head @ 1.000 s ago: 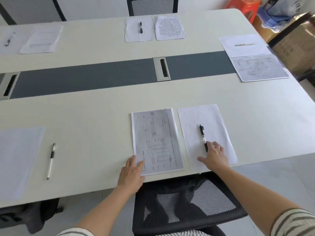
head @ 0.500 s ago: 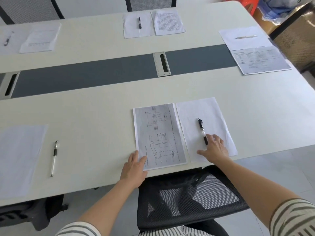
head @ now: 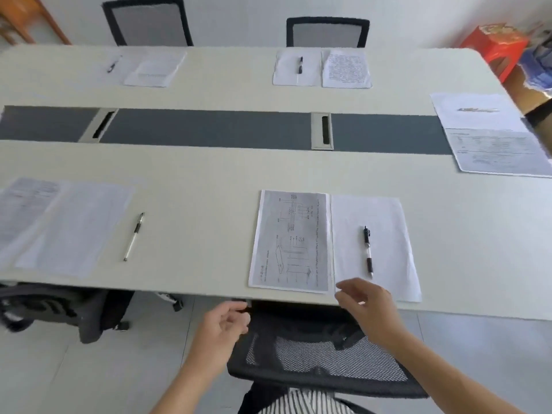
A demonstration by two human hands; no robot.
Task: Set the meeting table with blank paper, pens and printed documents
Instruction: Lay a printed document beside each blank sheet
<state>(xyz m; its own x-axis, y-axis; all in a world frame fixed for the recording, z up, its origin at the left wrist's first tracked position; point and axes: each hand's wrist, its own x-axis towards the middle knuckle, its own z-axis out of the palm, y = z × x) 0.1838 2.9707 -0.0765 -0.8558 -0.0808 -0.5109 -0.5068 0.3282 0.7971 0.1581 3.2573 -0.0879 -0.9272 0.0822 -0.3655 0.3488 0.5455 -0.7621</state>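
Near edge of the pale rectangular meeting table (head: 194,180), the setting in front of the black mesh chair (head: 322,363). The grey printed diagram sheet (head: 291,240) lies squared to that edge, its right side meeting the blank white paper sheet (head: 385,222). The black-and-clear pen (head: 367,251) rests lengthwise on the blank sheet, presumably so a seated reader finds document left and writing things right. Half a second earlier the left hand (head: 224,327) pressed the diagram's near left corner and the right hand (head: 369,303) lay by the pen's lower end. Now both are lifted clear, fingers loosely curled and holding nothing, the left below the table edge.
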